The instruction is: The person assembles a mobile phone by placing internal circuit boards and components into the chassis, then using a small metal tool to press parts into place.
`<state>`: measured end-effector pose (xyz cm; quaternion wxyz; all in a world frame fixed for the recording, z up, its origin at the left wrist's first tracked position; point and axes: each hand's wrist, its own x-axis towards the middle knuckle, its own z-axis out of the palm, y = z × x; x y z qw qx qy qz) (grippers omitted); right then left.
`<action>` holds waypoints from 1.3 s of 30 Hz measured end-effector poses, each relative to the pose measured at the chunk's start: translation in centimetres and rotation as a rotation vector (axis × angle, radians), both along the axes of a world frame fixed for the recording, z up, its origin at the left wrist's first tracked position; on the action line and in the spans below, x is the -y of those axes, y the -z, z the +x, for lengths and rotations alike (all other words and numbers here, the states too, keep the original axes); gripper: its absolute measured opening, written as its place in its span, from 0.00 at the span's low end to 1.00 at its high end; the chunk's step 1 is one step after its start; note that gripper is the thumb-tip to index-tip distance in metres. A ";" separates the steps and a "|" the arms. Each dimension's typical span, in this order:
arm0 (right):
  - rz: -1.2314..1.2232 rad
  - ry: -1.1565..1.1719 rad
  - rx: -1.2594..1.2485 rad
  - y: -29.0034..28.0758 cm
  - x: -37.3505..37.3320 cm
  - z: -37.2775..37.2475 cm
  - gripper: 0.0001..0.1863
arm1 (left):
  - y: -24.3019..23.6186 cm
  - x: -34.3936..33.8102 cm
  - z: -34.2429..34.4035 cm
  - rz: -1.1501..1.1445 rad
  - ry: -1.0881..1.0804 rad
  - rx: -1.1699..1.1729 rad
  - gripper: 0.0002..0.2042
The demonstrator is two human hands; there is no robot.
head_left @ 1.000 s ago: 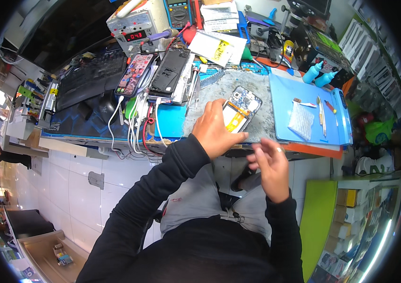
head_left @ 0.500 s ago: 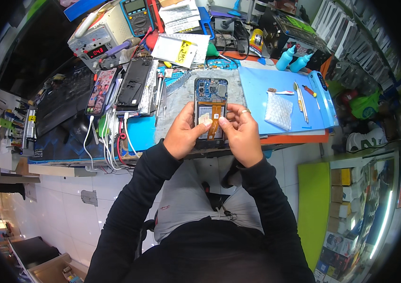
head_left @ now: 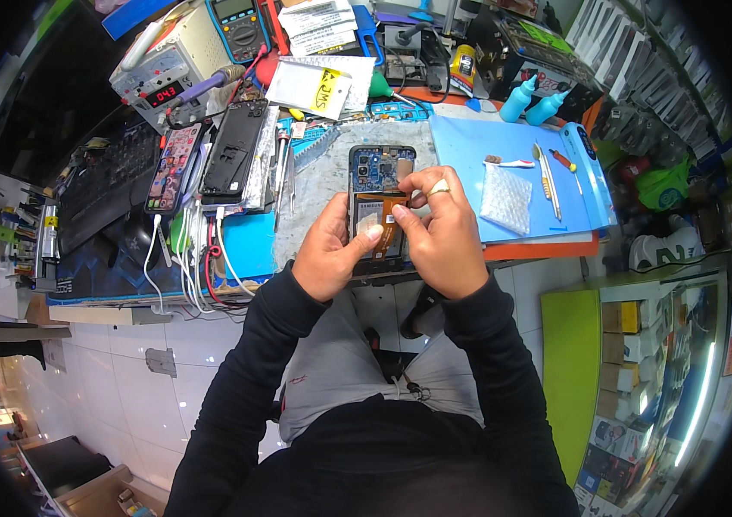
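Observation:
An opened smartphone (head_left: 374,179), its back cover off, sits between my hands at the bench's front edge. Its blue circuit board shows at the top, with the battery below and an orange flex cable (head_left: 380,243) running down over it. My left hand (head_left: 333,250) grips the phone's left side, its thumb lying on the battery. Curled at the right side is my right hand (head_left: 443,233), a ring on one finger. Its thumb touches the upper part of the flex cable and its index finger bends over the board's lower right. Those fingertips partly hide the cable's upper end.
On the right a blue mat (head_left: 469,146) bears a bubble-wrap pouch (head_left: 505,198), tweezers (head_left: 548,184) and a screwdriver (head_left: 565,161). Two blue bottles (head_left: 518,101) stand behind. To the left are a lit phone (head_left: 174,168), a black phone housing (head_left: 235,148), white cables (head_left: 226,250) and a power supply (head_left: 172,69).
My right hand has moved up along the phone, its index finger now bent over the board's lower edge and its thumb higher on the flex cable. My left hand keeps its hold.

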<state>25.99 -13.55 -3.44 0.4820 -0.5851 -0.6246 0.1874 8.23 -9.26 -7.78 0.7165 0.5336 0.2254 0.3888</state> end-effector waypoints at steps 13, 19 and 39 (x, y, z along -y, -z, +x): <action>-0.023 0.063 0.109 -0.4 0.2 -0.7 0.11 | 0.1 0.1 -0.1 0.042 -0.017 0.012 0.22; -0.010 0.082 0.139 -0.4 0.2 -0.8 0.12 | 0.2 0.1 -0.1 0.030 -0.015 0.015 0.23; -0.060 0.009 0.121 -0.9 -0.5 -0.2 0.12 | 0.3 -0.1 -0.3 0.034 -0.001 0.003 0.24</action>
